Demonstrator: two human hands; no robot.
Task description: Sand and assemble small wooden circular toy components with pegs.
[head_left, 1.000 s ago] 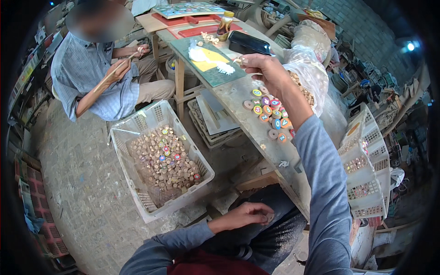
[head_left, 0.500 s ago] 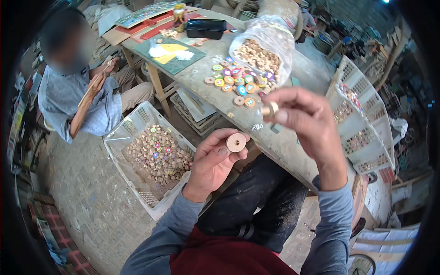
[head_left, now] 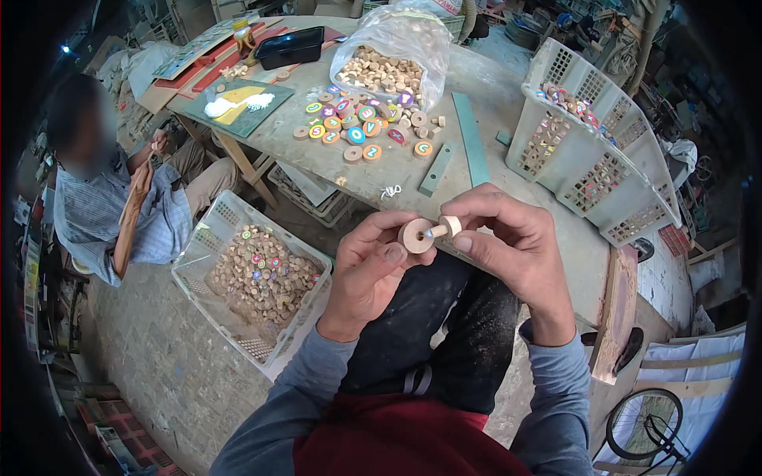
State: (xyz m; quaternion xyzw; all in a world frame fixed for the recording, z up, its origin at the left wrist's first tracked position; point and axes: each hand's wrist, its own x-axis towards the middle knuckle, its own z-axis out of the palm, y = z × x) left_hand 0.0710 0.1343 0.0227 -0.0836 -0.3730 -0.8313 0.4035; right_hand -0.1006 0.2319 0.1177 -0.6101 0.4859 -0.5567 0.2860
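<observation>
Left hand (head_left: pixel 369 270) and right hand (head_left: pixel 508 238) close together (fingertips pinched), forearms in grey sleeves.

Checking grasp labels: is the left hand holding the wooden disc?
Yes, the left hand pinches the wooden disc between thumb and fingers, while the right hand holds a small peg at its centre.

Pale wood disc (head_left: pixel 416 236); white crate (head_left: pixel 238 274) — multicoloured discs (head_left: pixel 357 127); grey table (head_left: pixel 508 95).

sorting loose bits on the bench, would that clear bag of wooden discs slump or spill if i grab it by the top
Probably slumps: the clear plastic bag looks thin and crumpled. Its mouth lies open toward the painted discs, so the plain wooden discs could spill. Packed that full, likely hefty.
</observation>
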